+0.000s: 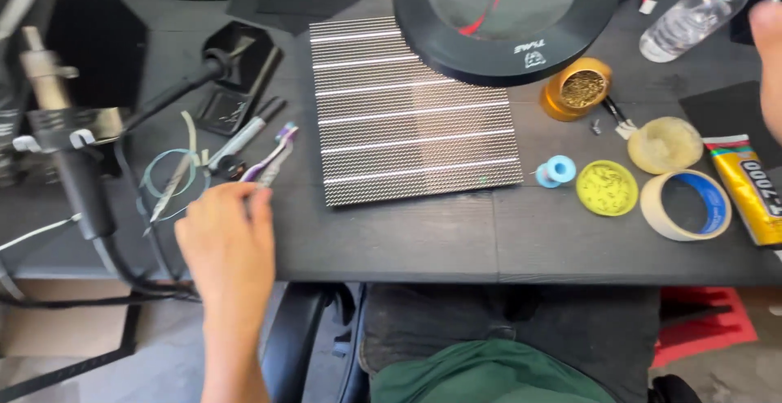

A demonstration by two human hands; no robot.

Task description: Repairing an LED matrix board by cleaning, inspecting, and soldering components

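My left hand (224,244) lay at the near edge of the black table (423,244), fingers curled together with the tips pinched on the lower end of a toothbrush (273,154), whose purple-and-white head pointed away toward the panel. Just left of the hand, a pair of tweezers (173,184) rested across a loop of pale tubing (159,176), and a pen (244,136) lay just beyond the brush. At mid-table, the rectangular striped LED panel (411,114) lay flat, well apart from my fingers. To its right stood a small blue spool (558,170), a yellow-green round tin (607,187), a roll of masking tape (684,205) and a yellow glue tube (745,187). Farther back sat a pale round pad (664,145) and a brass tip cleaner (578,88). The round black magnifier lamp (505,20) hung over the panel's far edge, with a clear plastic bottle (700,8) beyond. My right hand (770,61) showed only at the frame's right edge, blurred; its grip could not be determined, though it possibly touched the bottle.
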